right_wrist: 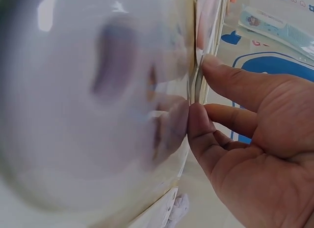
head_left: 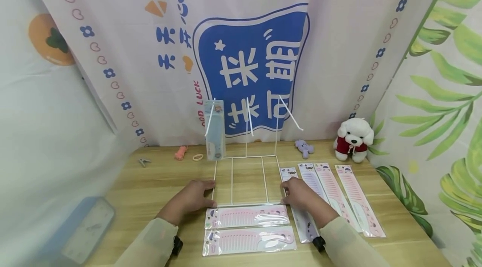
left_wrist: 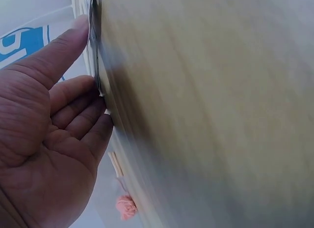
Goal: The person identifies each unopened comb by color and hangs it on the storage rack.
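Note:
A white wire display rack stands on the table, its three prongs rising at the back. On its left prong hangs a blue packaged comb. My left hand holds the left side of the rack's base, thumb near the front corner. Opposite it, my right hand pinches the base's right side between thumb and fingers, over a packaged comb lying there. Two pink packaged combs, one nearer the rack and one nearer me, lie crosswise in front of the base.
To the right lie more packaged combs, one purple and two pink. A white toy dog and a purple toy sit at the back. Back left are a clip, a coral toy and a hair tie.

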Demonstrator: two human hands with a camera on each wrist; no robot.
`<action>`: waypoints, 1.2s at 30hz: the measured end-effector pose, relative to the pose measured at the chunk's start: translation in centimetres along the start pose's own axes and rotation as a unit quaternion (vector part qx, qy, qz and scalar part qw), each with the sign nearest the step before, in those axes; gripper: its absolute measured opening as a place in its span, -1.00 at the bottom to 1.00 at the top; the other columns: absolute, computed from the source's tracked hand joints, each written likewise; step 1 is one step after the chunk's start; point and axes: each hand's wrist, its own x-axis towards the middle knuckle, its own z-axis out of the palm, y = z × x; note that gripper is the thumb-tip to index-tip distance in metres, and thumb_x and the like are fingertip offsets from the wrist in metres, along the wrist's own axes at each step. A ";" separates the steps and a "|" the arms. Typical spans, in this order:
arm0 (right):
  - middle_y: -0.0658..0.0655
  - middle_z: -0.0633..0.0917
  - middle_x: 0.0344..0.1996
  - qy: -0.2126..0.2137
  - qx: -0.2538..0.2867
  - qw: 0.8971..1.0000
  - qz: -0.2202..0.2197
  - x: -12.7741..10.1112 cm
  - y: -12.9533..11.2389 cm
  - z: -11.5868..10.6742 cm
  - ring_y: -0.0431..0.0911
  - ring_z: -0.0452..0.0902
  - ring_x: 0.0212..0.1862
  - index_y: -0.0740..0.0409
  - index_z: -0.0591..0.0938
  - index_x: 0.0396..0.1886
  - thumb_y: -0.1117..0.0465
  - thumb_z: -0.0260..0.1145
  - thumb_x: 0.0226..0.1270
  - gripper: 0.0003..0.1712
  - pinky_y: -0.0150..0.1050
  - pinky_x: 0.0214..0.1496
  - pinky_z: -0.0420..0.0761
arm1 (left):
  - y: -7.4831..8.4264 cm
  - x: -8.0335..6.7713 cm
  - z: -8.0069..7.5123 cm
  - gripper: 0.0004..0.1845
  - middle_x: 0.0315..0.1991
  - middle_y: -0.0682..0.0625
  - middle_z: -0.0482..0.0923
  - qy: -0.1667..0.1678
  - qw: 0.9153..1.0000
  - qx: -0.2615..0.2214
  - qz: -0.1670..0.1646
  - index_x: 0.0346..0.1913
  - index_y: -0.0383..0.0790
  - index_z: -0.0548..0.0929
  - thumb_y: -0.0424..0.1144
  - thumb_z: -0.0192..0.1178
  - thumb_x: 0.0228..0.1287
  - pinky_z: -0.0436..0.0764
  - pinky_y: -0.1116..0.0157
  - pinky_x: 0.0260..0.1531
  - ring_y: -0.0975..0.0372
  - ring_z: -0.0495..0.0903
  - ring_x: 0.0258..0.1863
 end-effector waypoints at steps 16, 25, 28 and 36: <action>0.19 0.74 0.06 0.096 0.083 0.991 0.048 -3.3 4.3 -2.7 0.05 0.69 0.08 0.23 0.69 0.29 0.20 0.56 0.39 -0.48 0.08 0.13 0.75 | 0.6 0.2 0.2 -0.23 0.52 -0.19 0.56 -0.003 1.000 0.005 -0.007 0.45 -0.32 0.64 -0.09 0.65 0.23 0.43 -0.13 0.58 -0.17 0.46 0.56; 0.63 0.53 0.21 0.153 0.109 0.951 0.246 -8.8 13.8 -6.5 0.44 0.52 0.17 0.54 0.37 0.44 0.06 0.45 0.51 -0.20 0.33 0.15 0.60 | 0.1 0.2 0.4 -0.20 0.55 -0.16 0.52 -0.007 1.000 -0.002 -0.011 0.49 -0.27 0.61 -0.05 0.63 0.26 0.40 -0.14 0.61 -0.17 0.41 0.59; 0.69 0.49 0.20 0.115 0.112 0.942 0.295 -9.8 15.3 -6.7 0.41 0.50 0.10 0.60 0.27 0.46 0.04 0.44 0.49 -0.10 0.24 0.04 0.60 | 0.0 0.1 0.2 -0.20 0.56 -0.16 0.52 -0.003 1.000 -0.004 -0.013 0.49 -0.26 0.61 -0.04 0.63 0.25 0.39 -0.15 0.61 -0.18 0.41 0.59; 0.76 0.46 0.22 0.082 0.115 0.931 0.337 -10.2 15.9 -6.2 0.43 0.50 0.10 0.65 0.25 0.45 0.08 0.48 0.42 -0.06 0.22 0.07 0.60 | -0.2 0.2 0.0 -0.20 0.54 -0.17 0.54 -0.002 1.000 -0.003 -0.009 0.47 -0.27 0.63 -0.05 0.65 0.23 0.42 -0.15 0.58 -0.18 0.43 0.58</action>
